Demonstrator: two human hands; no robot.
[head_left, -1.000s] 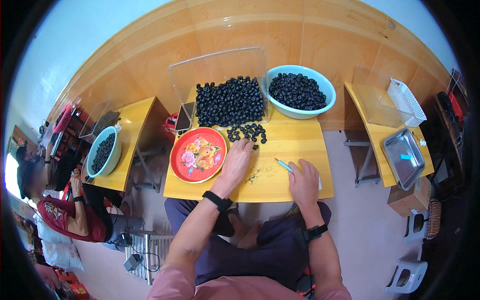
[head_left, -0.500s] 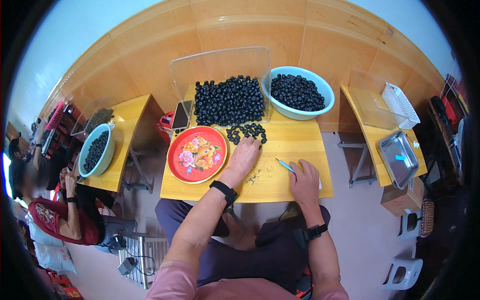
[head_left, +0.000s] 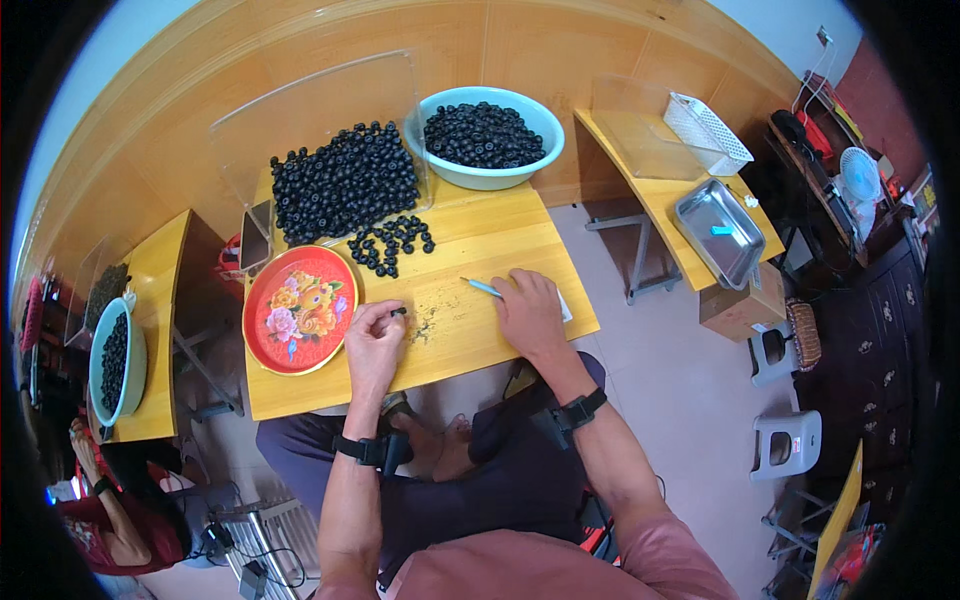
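My left hand (head_left: 376,340) is pinching a small dark round bead (head_left: 399,311) just right of a red tray with painted flowers (head_left: 262,330). Between the fingers of my right hand (head_left: 530,312) is a slim light-blue pen-like tool (head_left: 484,288), its thin tip pointing left. Dark specks (head_left: 427,326) are scattered on the wooden table (head_left: 480,345) between the hands. Beyond them lie loose dark beads (head_left: 390,242), in front of a large heap of dark beads (head_left: 345,182) backed by a clear plastic guard (head_left: 310,100).
A light-blue basin (head_left: 552,135) of dark beads stands behind the table. On the right, another table (head_left: 655,228) bears a metal tray (head_left: 690,215) and a white basket (head_left: 735,155). At left, a co-worker (head_left: 120,525) sits by a second basin (head_left: 138,375).
My left hand has come back from the loose beads toward me, with one bead in its fingers. My right hand keeps the blue tool. The view has turned to the right.
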